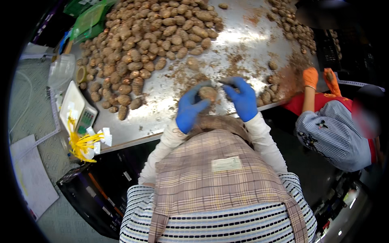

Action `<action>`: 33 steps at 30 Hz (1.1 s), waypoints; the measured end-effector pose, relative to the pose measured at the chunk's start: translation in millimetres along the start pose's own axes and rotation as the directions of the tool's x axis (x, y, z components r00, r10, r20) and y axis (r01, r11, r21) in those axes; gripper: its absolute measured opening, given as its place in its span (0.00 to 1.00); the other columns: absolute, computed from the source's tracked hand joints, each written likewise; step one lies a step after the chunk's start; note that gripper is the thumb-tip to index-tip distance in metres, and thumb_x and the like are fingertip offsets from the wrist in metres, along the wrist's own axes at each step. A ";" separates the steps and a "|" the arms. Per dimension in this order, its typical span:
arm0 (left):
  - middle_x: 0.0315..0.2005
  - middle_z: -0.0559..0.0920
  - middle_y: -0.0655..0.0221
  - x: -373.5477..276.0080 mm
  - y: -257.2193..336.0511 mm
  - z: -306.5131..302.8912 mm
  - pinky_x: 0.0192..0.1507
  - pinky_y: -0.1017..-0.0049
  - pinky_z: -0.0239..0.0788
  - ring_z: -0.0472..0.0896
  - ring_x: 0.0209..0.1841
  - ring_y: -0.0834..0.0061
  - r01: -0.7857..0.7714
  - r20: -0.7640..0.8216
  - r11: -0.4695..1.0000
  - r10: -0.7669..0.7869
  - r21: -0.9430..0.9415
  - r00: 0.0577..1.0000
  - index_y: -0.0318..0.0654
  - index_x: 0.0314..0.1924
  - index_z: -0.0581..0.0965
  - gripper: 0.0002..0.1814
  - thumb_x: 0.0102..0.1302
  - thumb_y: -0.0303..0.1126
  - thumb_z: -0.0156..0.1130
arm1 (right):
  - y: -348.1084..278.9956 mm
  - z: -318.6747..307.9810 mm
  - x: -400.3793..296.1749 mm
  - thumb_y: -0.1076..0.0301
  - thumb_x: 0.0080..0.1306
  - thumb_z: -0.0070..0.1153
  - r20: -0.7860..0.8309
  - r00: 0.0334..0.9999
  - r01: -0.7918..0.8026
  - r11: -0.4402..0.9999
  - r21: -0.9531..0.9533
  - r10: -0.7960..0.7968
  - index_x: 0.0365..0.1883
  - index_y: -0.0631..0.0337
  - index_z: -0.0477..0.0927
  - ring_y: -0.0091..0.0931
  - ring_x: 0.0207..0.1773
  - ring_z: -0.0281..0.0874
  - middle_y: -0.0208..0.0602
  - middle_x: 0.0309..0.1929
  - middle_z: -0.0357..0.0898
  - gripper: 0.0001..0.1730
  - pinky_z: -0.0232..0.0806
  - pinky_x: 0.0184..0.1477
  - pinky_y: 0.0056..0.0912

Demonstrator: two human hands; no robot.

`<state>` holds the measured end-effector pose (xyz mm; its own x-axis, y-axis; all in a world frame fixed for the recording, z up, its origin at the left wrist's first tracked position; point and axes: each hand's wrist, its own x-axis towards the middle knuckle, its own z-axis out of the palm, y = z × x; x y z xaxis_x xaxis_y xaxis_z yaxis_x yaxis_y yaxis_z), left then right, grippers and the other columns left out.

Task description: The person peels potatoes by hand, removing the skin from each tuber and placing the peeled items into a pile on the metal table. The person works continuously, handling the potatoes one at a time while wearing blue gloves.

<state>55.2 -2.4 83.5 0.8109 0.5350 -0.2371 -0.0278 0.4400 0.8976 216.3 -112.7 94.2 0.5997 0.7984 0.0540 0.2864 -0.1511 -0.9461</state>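
Note:
My left hand [190,107], in a blue glove, holds a brown taro corm [208,94] above the metal table near its front edge. To its right my right hand [242,97], gloved in blue too, grips a small dark tool [224,83], perhaps a knife; its tip points toward the corm and most of it is hidden by the fingers. Another corm [192,63] lies just beyond my left hand among brown peelings. A large pile of taro corms [158,33] covers the table's back left.
A digital scale [76,106] and yellow ties [83,141] stand at the left edge, near a tape roll [81,74] and green bags [89,22]. Small corm heaps [269,92] lie to my right. A co-worker's orange-gloved hands [310,78] are at the table's right end.

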 end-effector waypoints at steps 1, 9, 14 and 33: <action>0.55 0.79 0.61 0.2 0.6 3.4 0.61 0.73 0.67 0.77 0.56 0.72 0.030 -0.017 0.998 -0.031 -0.050 0.999 0.33 0.65 0.71 0.29 0.63 0.27 0.61 | -5.7 -2.9 -2.3 0.69 0.62 0.65 0.043 0.999 -0.022 0.999 0.037 0.020 0.42 0.61 0.83 0.33 0.42 0.80 0.39 0.39 0.82 0.10 0.71 0.47 0.36; 0.50 0.80 0.66 7.5 -12.2 0.0 0.56 0.75 0.70 0.78 0.52 0.75 -0.035 -0.087 0.989 0.048 0.142 0.995 0.33 0.63 0.73 0.27 0.65 0.30 0.66 | 7.7 9.7 1.2 0.68 0.58 0.66 0.102 0.954 0.299 0.888 -0.350 -0.282 0.32 0.54 0.82 0.35 0.35 0.77 0.34 0.30 0.80 0.05 0.64 0.43 0.39; 0.59 0.75 0.61 4.4 5.3 -2.2 0.58 0.75 0.67 0.75 0.56 0.74 0.084 0.023 0.996 -0.084 0.000 0.996 0.31 0.68 0.68 0.34 0.62 0.30 0.64 | 3.9 13.4 1.8 0.70 0.63 0.62 -0.029 0.987 0.145 0.966 -0.216 -0.155 0.37 0.61 0.80 0.41 0.39 0.78 0.41 0.35 0.80 0.06 0.68 0.44 0.40; 0.52 0.80 0.58 16.0 -28.4 -1.0 0.58 0.73 0.69 0.79 0.54 0.70 0.043 -0.174 0.999 -0.045 -0.013 0.984 0.27 0.63 0.72 0.26 0.65 0.27 0.58 | 10.6 2.1 -1.5 0.61 0.65 0.61 -0.079 0.996 -0.035 0.999 -0.038 0.032 0.41 0.56 0.84 0.37 0.41 0.82 0.38 0.39 0.84 0.11 0.74 0.45 0.37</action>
<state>68.4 -5.6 53.8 0.6974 0.6321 -0.3379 -0.0005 0.4719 0.8817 216.9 -114.2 83.5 0.6660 0.7444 0.0485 0.2928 -0.2011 -0.9348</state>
